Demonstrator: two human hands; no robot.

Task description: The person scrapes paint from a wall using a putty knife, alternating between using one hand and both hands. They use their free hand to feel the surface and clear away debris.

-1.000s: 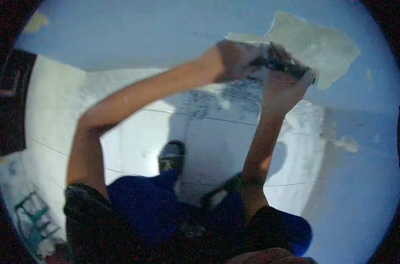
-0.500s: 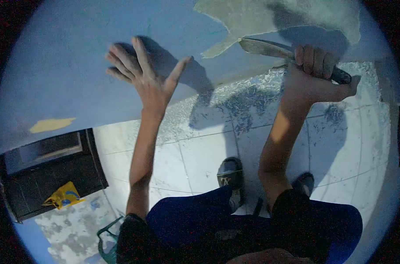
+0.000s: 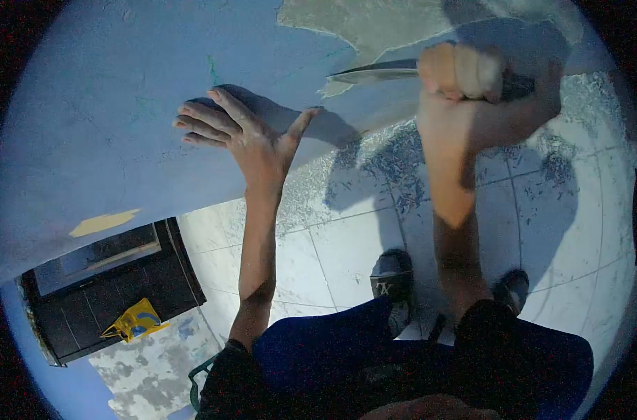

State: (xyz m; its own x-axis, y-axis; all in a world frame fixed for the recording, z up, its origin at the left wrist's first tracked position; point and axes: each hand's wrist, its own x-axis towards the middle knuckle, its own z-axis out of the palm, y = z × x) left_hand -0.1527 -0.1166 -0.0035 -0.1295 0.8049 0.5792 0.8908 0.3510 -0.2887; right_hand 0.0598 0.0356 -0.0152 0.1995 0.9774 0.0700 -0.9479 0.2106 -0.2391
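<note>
My right hand (image 3: 465, 84) is closed around the handle of a scraper (image 3: 378, 75), its long blade pointing left. The blade lies against the blue wall (image 3: 108, 133), its tip at the lower edge of a grey patch (image 3: 395, 28) where the paint is gone. Most of the handle is hidden in my fist. Further left, my left hand (image 3: 255, 143) rests on the painted wall with fingers spread and nothing in it.
Paint flakes (image 3: 395, 175) litter the white tiled floor (image 3: 332, 273) along the wall's foot. At lower left is a dark wooden piece of furniture (image 3: 101, 308) with a yellow bag (image 3: 137, 320) on it. My shoes (image 3: 392, 273) stand on the tiles.
My right hand has swung left and up along the wall with the scraper, whose blade now lies flatter. My left hand stays spread on the wall. The whole view has shifted slightly.
</note>
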